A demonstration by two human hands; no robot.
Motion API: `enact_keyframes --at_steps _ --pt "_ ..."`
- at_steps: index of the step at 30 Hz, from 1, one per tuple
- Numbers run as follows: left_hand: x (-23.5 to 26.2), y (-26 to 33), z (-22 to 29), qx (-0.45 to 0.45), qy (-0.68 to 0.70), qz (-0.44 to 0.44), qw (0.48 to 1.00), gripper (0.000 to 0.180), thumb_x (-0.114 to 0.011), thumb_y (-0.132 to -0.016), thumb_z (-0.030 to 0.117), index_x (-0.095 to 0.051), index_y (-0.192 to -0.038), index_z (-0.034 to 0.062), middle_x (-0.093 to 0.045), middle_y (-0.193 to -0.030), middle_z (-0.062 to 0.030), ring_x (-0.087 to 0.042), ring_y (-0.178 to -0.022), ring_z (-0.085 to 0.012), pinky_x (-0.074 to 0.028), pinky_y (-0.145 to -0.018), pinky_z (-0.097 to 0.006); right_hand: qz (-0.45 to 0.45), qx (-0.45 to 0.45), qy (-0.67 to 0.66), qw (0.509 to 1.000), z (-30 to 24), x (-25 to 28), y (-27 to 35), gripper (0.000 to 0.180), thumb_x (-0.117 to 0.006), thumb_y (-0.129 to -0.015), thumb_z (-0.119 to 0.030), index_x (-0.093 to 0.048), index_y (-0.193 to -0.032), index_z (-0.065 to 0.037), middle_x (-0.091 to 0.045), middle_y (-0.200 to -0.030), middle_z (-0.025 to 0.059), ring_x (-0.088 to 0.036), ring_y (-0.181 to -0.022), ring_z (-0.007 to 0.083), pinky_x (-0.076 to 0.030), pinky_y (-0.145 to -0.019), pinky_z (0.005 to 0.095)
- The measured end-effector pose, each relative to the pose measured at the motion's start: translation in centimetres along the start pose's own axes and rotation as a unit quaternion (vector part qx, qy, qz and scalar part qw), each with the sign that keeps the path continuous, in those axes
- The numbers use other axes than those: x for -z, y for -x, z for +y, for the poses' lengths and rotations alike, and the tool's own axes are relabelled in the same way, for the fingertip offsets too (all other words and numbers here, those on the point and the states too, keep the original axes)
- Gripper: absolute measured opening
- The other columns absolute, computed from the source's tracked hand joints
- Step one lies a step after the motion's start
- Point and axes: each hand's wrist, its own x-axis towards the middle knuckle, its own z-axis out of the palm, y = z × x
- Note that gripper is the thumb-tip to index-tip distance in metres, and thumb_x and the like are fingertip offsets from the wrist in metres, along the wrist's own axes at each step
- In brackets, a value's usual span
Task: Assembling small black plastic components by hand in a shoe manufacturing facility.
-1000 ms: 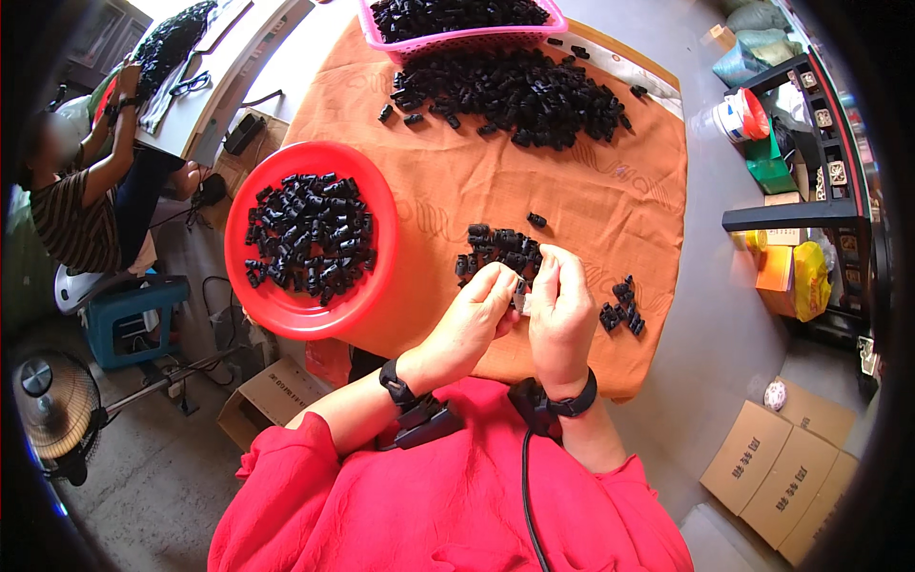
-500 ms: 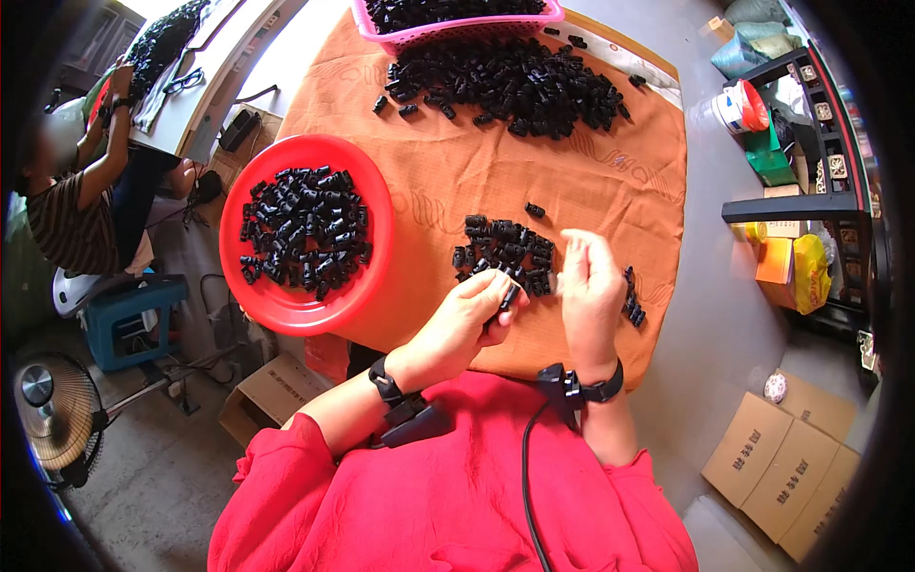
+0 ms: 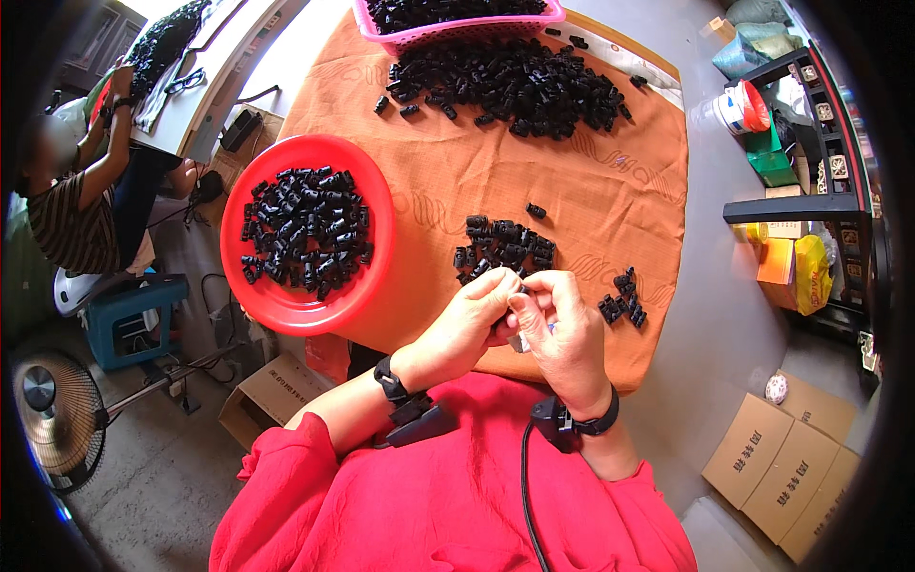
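Just above my lap, at the near edge of the table, my left hand is closed on a small black cylindrical plastic part, mostly hidden by the fingers. My right hand meets it there, thumb and fingers pinched at the same spot; what they grip is covered. A whitish bit shows between the hands. Just beyond my fingertips lies a small pile of black plastic parts, with one loose black part farther off. Right of my right hand is a smaller cluster of thinner black pieces.
A red round tray of black parts stands left on the orange tablecloth. Across the far side spreads a big heap of black parts beside a pink basket. A co-worker sits at far left, near a fan.
My right hand has moved left and toward me, from beside the pile to my left hand, its fingers now pinched. More of the right-hand cluster shows.
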Motion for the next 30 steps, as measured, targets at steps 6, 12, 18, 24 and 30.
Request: enact_keyframes --at_steps 6,12,18,24,30 --pt "-0.1 0.3 0.2 -0.014 -0.04 -0.008 0.999 0.023 -0.047 -0.106 0.033 -0.052 -0.094 0.0134 -0.045 -0.079 0.0051 -0.038 -0.066 -0.004 -0.035 -0.06 -0.019 0.018 -0.041 -0.031 0.999 -0.4 0.1 -0.4 0.007 -0.058 -0.099 -0.013 -0.057 -0.099 -0.006 -0.065 -0.069 0.0076 -0.068 -0.059 0.0181 -0.05 -0.05 0.0306" --pt "-0.1 0.3 -0.2 -0.014 -0.026 0.012 0.999 0.022 -0.048 -0.105 0.033 -0.055 -0.099 0.0133 -0.048 -0.08 0.0051 -0.04 -0.067 -0.0028 -0.034 -0.059 -0.018 0.092 -0.02 0.059 0.994 0.1 -1.0 -0.7 0.004 -0.056 -0.099 -0.011 -0.058 -0.098 -0.007 -0.064 -0.069 0.0121 -0.067 -0.057 0.0266 -0.049 -0.047 0.0371" --pt "-0.4 0.4 -0.4 -0.011 -0.018 0.036 0.999 0.02 -0.048 -0.105 0.031 -0.055 -0.1 0.013 -0.049 -0.08 0.0047 -0.041 -0.066 -0.0034 -0.036 -0.058 -0.019 0.108 -0.006 0.147 0.983 0.1 -1.3 -0.9 0.005 -0.057 -0.098 -0.013 -0.058 -0.099 -0.009 -0.065 -0.073 0.015 -0.066 -0.062 0.0354 -0.049 -0.05 0.0438" --pt "-0.1 0.4 -0.3 -0.013 -0.033 0.031 0.999 0.019 -0.049 -0.105 0.03 -0.055 -0.101 0.0129 -0.049 -0.081 0.0044 -0.044 -0.067 -0.0038 -0.036 -0.058 -0.019 0.103 -0.013 0.143 0.984 0.0 -1.3 -1.0 0.006 -0.055 -0.099 -0.014 -0.057 -0.101 -0.009 -0.065 -0.073 0.0159 -0.066 -0.065 0.0372 -0.049 -0.051 0.0453" --pt "-0.4 0.3 -0.3 -0.008 -0.032 0.046 0.998 0.019 -0.049 -0.105 0.03 -0.055 -0.101 0.0128 -0.049 -0.08 0.0042 -0.044 -0.066 -0.004 -0.036 -0.057 -0.019 0.101 -0.013 0.134 0.986 0.0 -1.2 -1.0 0.007 -0.054 -0.099 -0.015 -0.057 -0.101 -0.008 -0.065 -0.073 0.0165 -0.066 -0.064 0.0379 -0.049 -0.051 0.0456"
